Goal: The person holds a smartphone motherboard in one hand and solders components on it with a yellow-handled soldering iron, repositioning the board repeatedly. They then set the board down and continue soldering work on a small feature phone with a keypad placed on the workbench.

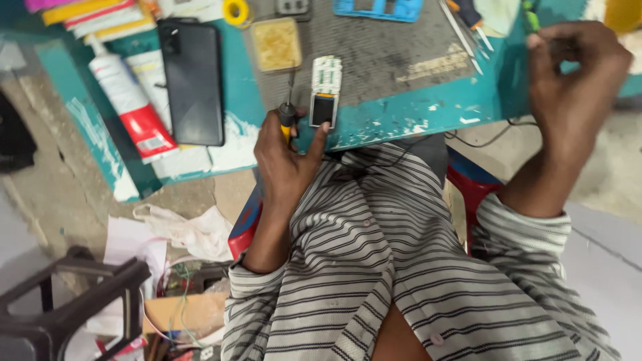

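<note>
My left hand (284, 157) rests at the front edge of the teal workbench (414, 117) and grips a small screwdriver (288, 115) with a black and yellow handle, its thin shaft pointing away from me. The thumb touches the near end of a small opened keypad phone (325, 92) lying on the grey work mat (388, 53). My right hand (575, 87) is raised at the bench's right side, fingers curled, pinching something small and green (531, 20); what it is I cannot tell.
A black smartphone (194, 80) lies at the left beside a white and red tube (127, 103). A yellow sponge tray (275, 44), tweezers (461, 33) and a blue frame (378, 8) sit further back. Papers, a black stool (67, 301) and a red stool (471, 184) are on the floor.
</note>
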The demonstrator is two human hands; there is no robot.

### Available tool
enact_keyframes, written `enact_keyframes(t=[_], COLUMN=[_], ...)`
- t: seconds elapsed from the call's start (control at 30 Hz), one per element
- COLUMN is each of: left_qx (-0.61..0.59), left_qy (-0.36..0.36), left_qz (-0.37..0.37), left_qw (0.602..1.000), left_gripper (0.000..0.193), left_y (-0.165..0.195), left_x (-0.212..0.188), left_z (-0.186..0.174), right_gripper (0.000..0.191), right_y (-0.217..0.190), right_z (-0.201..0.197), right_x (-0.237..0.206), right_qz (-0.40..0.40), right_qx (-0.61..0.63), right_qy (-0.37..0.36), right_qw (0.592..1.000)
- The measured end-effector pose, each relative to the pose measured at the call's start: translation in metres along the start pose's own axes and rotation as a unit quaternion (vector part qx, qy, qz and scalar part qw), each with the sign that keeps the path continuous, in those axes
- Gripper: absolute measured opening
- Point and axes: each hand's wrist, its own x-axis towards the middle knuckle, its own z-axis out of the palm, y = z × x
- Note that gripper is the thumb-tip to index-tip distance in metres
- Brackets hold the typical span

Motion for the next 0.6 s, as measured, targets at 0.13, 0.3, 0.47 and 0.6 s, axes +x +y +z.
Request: enact_keyframes(t=[0.13,0.3,0.47,0.6], left_qx=[-0.244,-0.352,-0.385,-0.380], left_qy=[0.021,0.057,0.061,0.051], left_qz=[-0.034,-0.052,-0.054,-0.055], left_qw=[0.969,0.933,0.920,0.922], left_gripper=[0.032,0.027,0.024,0.021], left_y=[-0.017,-0.042,-0.053,-0.053], left_x=[-0.003,-0.006,-0.005,-0.006], left_z=[0.006,0.019,0.022,0.023], right_gripper=[0.012,0.023,0.031,0.011], right_y=[-0.035,-0.084,-0.116,-0.119], right_z=[0.017,0.060,0.110,0.144], right_x=[0.010,0.041,0.074,0.091], right_qz=[0.024,-0.060,-0.190,-0.206], right_qx=[0.230,0.323,0.326,0.367], right_qy=[-0.023,-0.155,-0.180,-0.186], right_qw=[0.973,0.932,0.908,0.888])
